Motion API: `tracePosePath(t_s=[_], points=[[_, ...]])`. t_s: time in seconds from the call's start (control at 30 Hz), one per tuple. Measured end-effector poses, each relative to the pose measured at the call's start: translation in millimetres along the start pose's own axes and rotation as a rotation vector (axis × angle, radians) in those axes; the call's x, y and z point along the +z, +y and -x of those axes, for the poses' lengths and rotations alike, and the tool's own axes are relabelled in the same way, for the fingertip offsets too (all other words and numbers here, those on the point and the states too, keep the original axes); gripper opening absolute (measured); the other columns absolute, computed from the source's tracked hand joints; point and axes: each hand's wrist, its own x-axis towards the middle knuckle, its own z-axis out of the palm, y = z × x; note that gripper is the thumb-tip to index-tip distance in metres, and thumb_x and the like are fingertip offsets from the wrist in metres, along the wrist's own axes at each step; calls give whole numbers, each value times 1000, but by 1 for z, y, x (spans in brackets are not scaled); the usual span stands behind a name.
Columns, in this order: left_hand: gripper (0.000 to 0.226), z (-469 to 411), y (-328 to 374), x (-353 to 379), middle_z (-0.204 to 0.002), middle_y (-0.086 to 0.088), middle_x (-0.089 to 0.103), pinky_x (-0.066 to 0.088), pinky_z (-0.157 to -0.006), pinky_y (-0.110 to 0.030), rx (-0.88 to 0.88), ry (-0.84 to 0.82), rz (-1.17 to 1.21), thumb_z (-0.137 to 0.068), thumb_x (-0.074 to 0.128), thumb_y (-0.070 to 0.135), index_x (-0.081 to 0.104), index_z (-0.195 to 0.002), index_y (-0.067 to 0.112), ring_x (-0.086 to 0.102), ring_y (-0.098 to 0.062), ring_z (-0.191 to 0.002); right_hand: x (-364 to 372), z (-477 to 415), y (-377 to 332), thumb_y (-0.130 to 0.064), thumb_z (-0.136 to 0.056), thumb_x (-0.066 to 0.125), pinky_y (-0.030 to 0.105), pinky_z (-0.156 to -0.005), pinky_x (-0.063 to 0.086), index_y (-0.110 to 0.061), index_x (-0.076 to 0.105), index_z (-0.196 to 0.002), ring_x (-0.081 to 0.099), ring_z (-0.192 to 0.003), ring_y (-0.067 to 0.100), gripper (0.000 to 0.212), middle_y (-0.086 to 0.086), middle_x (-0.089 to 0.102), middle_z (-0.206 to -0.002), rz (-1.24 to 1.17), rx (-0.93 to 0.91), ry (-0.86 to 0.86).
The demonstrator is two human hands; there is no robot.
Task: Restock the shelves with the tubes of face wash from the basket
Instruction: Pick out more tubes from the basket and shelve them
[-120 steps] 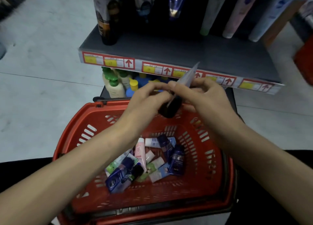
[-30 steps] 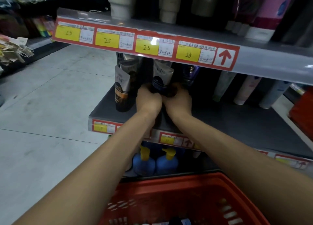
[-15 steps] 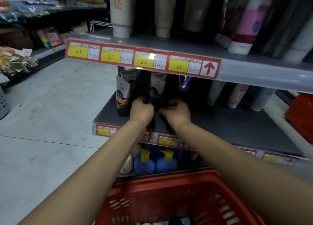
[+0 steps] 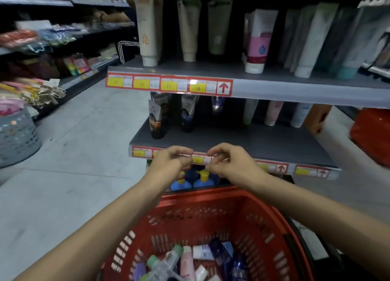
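Both hands are hovering side by side in front of the middle shelf point(image 4: 253, 145), level with its red and yellow price strip point(image 4: 280, 168). The left hand point(image 4: 168, 164) and the right hand point(image 4: 230, 164) are each hanging with fingers loosely curled, thumb and fingertips slightly apart, and neither is holding anything; the two are close together but not touching.

Below the middle shelf and nearest the camera, the red basket point(image 4: 190, 217) is sitting under the forearms, and the tubes of face wash point(image 4: 187, 263) are lying jumbled in its bottom: pink, white, dark blue and green-capped ones.

On the middle shelf, toward its left end, a dark tube with an orange label point(image 4: 157, 120) and a dark tube with a blue label point(image 4: 187, 116) are standing cap-down, just beside each other. Further right along the same shelf, pale tubes point(image 4: 272, 113) are standing at the back. Directly under the middle shelf, blue pump bottles point(image 4: 200, 181) with yellow tops are showing between the wrists. Above it, the upper shelf point(image 4: 295, 88) is carrying a row of taller white, cream and pink tubes point(image 4: 257, 42).
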Motion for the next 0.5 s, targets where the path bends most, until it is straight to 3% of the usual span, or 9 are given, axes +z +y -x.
tracePosePath(t_s=[0.1, 0.2, 0.27, 0.37, 0.5], points=[[18, 31, -17, -12, -102, -1, 80, 60, -91, -40, -38, -32, -77, -99, 68, 8, 77, -108, 21, 77, -18, -98, 15, 31, 16, -23, -83, 84, 37, -78, 58, -27, 70, -104, 68, -75, 9, 25, -5, 72, -87, 141, -52, -127], [19, 50, -36, -20, -105, -10, 80, 58, -82, -36, -105, -84, -125, -98, 67, 5, 77, -106, 19, 76, -20, -94, 40, 51, 43, -31, -84, 82, 32, -81, 57, -28, 70, -109, 66, -86, 6, 28, -8, 70, -95, 378, -74, -325], [20, 58, -48, -26, -105, -16, 79, 55, -78, -33, -156, -105, -142, -98, 65, 2, 76, -108, 16, 73, -20, -86, 66, 60, 67, -32, -85, 81, 35, -81, 57, -27, 69, -109, 66, -88, 10, 27, -8, 69, -98, 485, -43, -468], [23, 65, -66, -38, -98, -3, 82, 57, -81, -34, -207, -132, -198, -101, 60, 5, 77, -107, 19, 77, -26, -93, 115, 70, 110, -29, -85, 80, 39, -82, 58, -25, 67, -110, 68, -90, 18, 28, -2, 72, -101, 593, 3, -616], [25, 72, -82, -54, -99, -1, 81, 57, -74, -25, -249, -149, -241, -102, 57, 5, 76, -109, 20, 76, -16, -91, 180, 87, 157, -22, -83, 80, 40, -80, 57, -20, 63, -124, 65, -103, 32, 44, 11, 67, -116, 792, -47, -853]])
